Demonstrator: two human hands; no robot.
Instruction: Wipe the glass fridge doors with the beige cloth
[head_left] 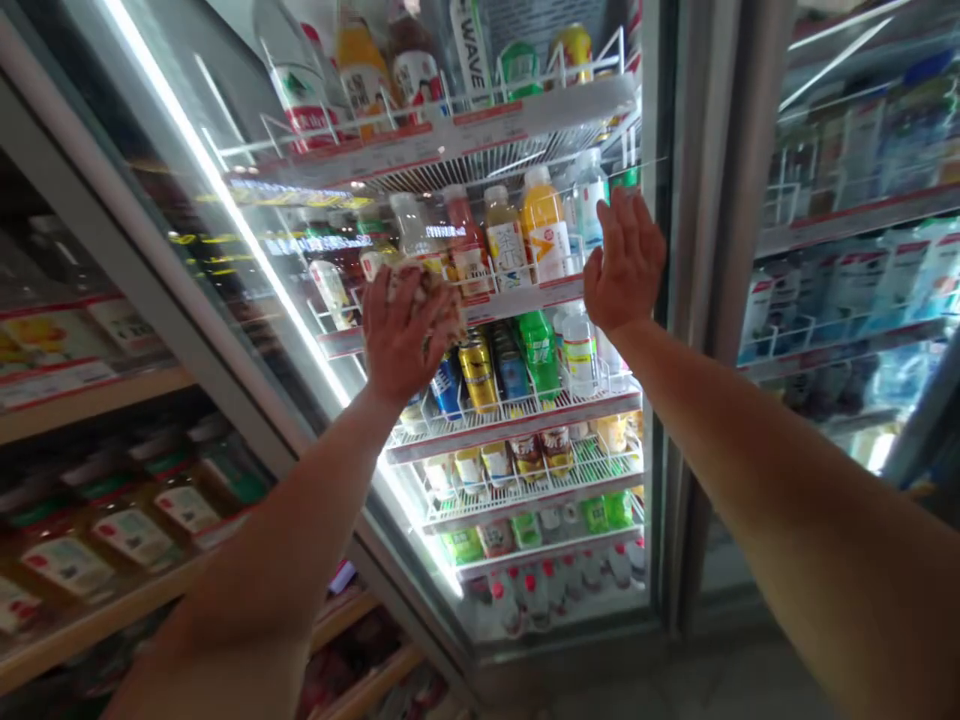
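My left hand (pixel 405 335) is raised before the glass of a drinks cooler, with a patterned, crumpled cloth (pixel 442 305) spread under its fingers. To the right, my right hand (pixel 626 260) lies with its palm toward the glass near the door frame (pixel 679 300), its fingers stretched and holding nothing. Behind the glass, between the hands, stand an orange juice bottle (pixel 544 225) and a red bottle (pixel 466 240) on a wire-fronted shelf. Below them are a gold can (pixel 478 375) and a green bottle (pixel 538 350).
Left of the cooler, wooden shelves (pixel 97 400) hold rows of bottles with dark lids. A second glass-fronted cooler (pixel 855 220) with more bottles is at the right. A bright light strip (pixel 225 195) runs down the cooler's left side. Grey floor (pixel 600 690) shows at the bottom.
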